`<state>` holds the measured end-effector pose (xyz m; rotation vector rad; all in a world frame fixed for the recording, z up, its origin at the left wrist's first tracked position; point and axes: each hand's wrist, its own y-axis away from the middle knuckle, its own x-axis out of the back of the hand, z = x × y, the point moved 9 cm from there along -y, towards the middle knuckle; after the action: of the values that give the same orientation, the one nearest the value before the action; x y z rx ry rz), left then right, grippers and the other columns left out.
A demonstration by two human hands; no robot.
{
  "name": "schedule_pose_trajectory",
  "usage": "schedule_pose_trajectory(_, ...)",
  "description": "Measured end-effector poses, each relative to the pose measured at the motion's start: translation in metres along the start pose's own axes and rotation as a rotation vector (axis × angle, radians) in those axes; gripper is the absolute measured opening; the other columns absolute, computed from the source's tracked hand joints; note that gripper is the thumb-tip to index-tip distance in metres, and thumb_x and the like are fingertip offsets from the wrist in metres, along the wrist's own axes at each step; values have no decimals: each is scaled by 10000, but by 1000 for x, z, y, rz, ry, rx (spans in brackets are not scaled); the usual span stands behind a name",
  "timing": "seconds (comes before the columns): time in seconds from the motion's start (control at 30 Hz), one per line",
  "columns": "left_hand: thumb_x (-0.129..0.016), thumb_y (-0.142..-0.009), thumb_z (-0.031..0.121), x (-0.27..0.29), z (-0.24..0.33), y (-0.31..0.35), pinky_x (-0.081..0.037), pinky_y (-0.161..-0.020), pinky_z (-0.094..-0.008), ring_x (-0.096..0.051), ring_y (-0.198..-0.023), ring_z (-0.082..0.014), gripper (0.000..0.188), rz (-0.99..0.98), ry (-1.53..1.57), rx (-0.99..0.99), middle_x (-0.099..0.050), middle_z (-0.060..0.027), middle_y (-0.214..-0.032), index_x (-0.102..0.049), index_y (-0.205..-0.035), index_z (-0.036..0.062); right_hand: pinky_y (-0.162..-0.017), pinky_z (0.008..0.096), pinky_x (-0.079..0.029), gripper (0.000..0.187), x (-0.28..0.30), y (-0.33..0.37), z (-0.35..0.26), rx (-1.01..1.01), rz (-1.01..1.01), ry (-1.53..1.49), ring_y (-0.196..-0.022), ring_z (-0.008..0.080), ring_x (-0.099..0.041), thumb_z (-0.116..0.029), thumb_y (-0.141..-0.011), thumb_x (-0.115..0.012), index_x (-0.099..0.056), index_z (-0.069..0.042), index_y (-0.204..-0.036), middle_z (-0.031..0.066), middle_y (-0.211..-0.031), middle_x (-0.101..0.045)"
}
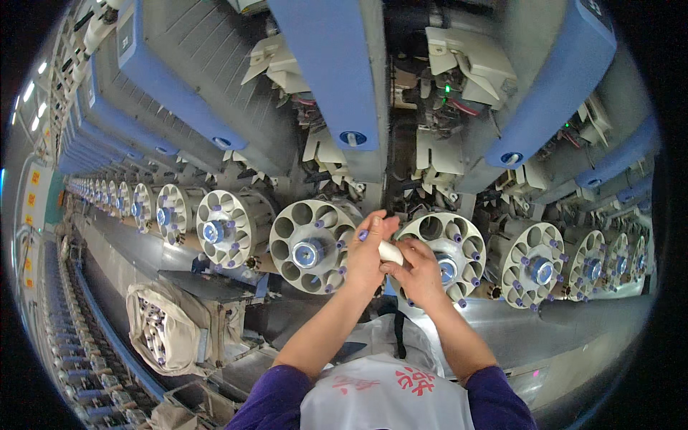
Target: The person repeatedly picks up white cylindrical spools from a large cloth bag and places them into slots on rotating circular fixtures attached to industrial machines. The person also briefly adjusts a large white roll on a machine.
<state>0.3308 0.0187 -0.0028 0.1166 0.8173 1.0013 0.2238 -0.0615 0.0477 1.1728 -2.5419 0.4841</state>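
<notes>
My two hands meet in front of a row of round magazines. My left hand (pixel 367 259) is closed around a white yarn bobbin (pixel 390 253), its thumb and some fingers raised. A purple tube tip (pixel 364 235) shows at those fingers; whether it belongs to the same bobbin I cannot tell. With bent fingers my right hand (pixel 419 271) grips the bobbin's other side. Behind my left hand is a magazine (pixel 284 228) with round pockets, some holding purple-tipped bobbins. Another magazine (pixel 469 236) stands just behind my right hand. Both have a blue hub.
More magazines (pixel 532 265) line up to both sides. Blue and grey machine housings (pixel 326 64) hang above them. At lower left, a cloth-lined bin (pixel 183 326) holds several bobbins. Beyond it runs a long blue rail (pixel 107 315). A metal ledge (pixel 559 333) lies at lower right.
</notes>
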Motion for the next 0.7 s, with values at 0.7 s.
schedule_pose_trajectory(0.7,-506,-942,456,51,-31,20,-378,-1022,-400,-492,-1190,-221,585,-181,-240,94,-540,-122,-1256,-413,-1348,45,-546,241,-307,130,47,26,31,-631,-48,-1828,-601,99,-351,-193,-949,-566,-531,-122,-846,-25,-687,-381)
